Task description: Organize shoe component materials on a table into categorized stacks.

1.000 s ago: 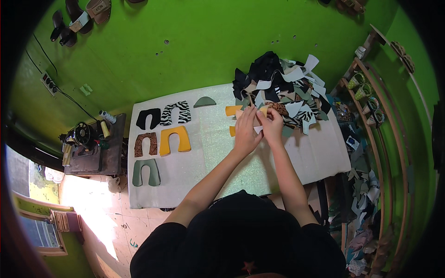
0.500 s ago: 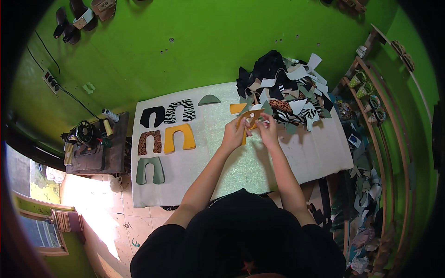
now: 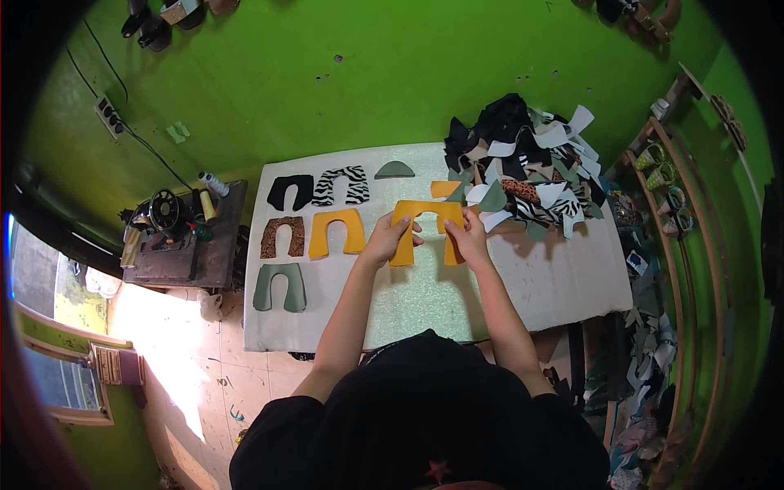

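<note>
Fingers of left hand [image 3: 385, 238] and right hand [image 3: 467, 235] grasp the yellow U-shaped piece [image 3: 425, 214].

I see a mustard-yellow U-shaped cut piece [image 3: 425, 224] in hand over a white, speckled tabletop [image 3: 425, 302]. Laid out at left: black piece [image 3: 290, 192], zebra-striped piece [image 3: 340, 185], brown leopard-print piece [image 3: 282, 237], another mustard piece [image 3: 336, 232], grey-green piece [image 3: 279, 287]. Scrap pile [image 3: 523, 167] mixes black, white, zebra, leopard, sage. Wall [image 3: 327, 90] bright green.
</note>
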Available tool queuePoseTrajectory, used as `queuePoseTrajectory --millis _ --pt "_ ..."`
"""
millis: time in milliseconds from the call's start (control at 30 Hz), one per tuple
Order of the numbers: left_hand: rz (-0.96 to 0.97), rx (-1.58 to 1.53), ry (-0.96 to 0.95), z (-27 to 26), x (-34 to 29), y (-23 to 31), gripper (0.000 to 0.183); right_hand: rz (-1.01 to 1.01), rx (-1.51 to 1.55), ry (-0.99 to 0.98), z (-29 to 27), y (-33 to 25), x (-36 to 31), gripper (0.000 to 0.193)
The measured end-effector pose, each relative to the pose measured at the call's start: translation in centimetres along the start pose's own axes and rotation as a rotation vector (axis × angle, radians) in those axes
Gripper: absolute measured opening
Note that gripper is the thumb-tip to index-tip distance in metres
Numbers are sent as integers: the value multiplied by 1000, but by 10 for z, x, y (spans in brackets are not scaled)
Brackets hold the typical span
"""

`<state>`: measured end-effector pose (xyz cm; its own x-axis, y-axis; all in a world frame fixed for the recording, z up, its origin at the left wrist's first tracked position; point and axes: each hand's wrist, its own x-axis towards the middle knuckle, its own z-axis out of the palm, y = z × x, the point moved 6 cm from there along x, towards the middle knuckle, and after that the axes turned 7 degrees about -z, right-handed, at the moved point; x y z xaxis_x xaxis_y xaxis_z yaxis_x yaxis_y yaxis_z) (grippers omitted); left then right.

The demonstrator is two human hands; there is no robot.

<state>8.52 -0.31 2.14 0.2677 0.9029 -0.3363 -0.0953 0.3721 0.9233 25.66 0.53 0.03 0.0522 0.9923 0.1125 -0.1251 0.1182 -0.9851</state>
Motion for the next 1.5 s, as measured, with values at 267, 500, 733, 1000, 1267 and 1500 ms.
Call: queuePoseTrajectory --millis 267,500,733,1000,1267,1500 --pt "25 -70 -61 -26 -15 1 20 -41 -43 -61 22 -10 -2 14" --pt "-28 -120 -74 -34 -14 -4 26 -37 -100 -61 26 -13 -3 15" --pt "10 -74 -72 -25 -26 11 34 -37 -127 -17 20 -19 -7 17" --pt "-84 -249 -74 -29 -20 5 39 -52 -62 3 15 -20 -7 18" --pt "-101 -369 -166 -24 -17 -7 22 295 240 -258 44 -21 -22 22" --pt "-88 -81 -40 -28 -20 -8 27 254 284 -384 47 -10 -21 21"
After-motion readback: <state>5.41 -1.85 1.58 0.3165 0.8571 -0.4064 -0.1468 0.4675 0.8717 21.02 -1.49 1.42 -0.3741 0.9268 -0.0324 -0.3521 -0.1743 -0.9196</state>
